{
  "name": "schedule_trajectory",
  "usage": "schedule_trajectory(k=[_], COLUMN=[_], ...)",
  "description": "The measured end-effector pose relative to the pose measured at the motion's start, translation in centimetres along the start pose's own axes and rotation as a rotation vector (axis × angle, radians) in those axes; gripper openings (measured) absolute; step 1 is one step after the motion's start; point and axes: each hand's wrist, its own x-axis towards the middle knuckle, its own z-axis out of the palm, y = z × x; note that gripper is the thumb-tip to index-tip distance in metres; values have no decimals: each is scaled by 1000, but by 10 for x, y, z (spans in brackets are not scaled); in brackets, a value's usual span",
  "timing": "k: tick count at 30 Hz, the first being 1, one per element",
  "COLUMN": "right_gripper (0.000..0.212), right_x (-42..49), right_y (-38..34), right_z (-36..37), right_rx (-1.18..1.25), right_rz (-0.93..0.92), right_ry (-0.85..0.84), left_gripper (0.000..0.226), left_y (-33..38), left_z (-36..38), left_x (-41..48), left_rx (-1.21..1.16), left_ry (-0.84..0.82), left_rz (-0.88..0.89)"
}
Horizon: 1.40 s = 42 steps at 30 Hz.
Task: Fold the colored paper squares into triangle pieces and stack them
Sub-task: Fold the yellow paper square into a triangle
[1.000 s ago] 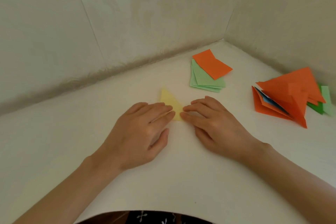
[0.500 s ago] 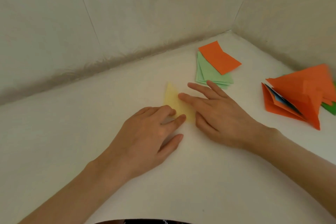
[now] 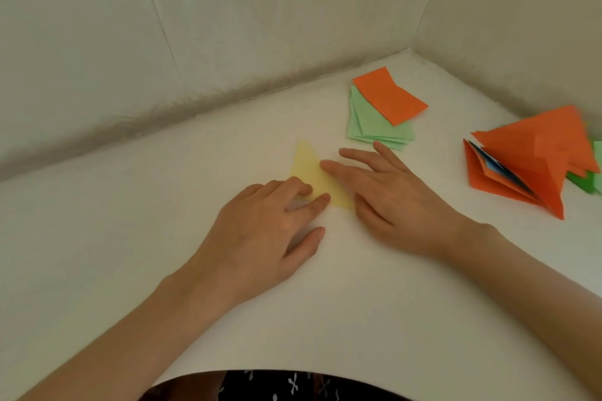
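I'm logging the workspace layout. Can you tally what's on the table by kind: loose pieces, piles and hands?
Yellow triangle, pressed by both hands: 1
Flat pile of squares, green with orange on top: 1
Stack of folded triangles: 1
Hands, left hand and right hand: 2
Total: 5

Covered by fingertips of the left hand (image 3: 260, 238): the near left corner of the yellow triangle (image 3: 309, 169), its right edge partly under the right hand (image 3: 397, 202). Cut off at the right border and half behind the orange folded stack (image 3: 537, 159): the green pieces (image 3: 583, 181), with only slivers of blue sheets (image 3: 498, 169) showing between the orange layers. Cropped at the bottom edge: both forearms and some dark patterned clothing (image 3: 293, 384).
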Motion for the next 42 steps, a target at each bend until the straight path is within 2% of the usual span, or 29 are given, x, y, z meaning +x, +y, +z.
schedule_trajectory(k=[9, 14, 16, 19, 22, 25, 31, 37, 40, 42], right_gripper=[55, 51, 49, 45, 56, 64, 34, 44, 43, 50], right_x=[-63, -56, -38, 1, 33, 48, 46, 25, 22, 23], right_y=[-9, -3, -2, -2, -1, 4, 7, 3, -5, -11], right_z=[-15, -19, -18, -7, 1, 0, 1, -1, -2, -6], right_rx=[-143, -152, -146, -8, 118, 112, 111, -5, 18, 57], right_rz=[-113, -135, -90, 93, 207, 151, 109, 126, 138, 187], right_ry=[-35, 24, 62, 129, 100, 23, -10, 18, 91, 82], left_gripper=[48, 49, 49, 48, 47, 43, 38, 43, 48, 55], left_y=[-1, -1, -1, -2, -2, -3, -8, -4, -6, -7], left_z=[2, 3, 4, 3, 2, 1, 2, -2, 2, 4], left_x=[-2, -2, -2, -2, -2, -1, 1, 5, 6, 6], left_rx=[-40, -30, -28, -67, -82, -106, -98, -56, -28, -31], left_ry=[11, 0, 0, -10, -15, -16, 27, 64, 40, 23], left_rz=[6, 8, 10, 12, 3, -3, -26, -183, -212, -245])
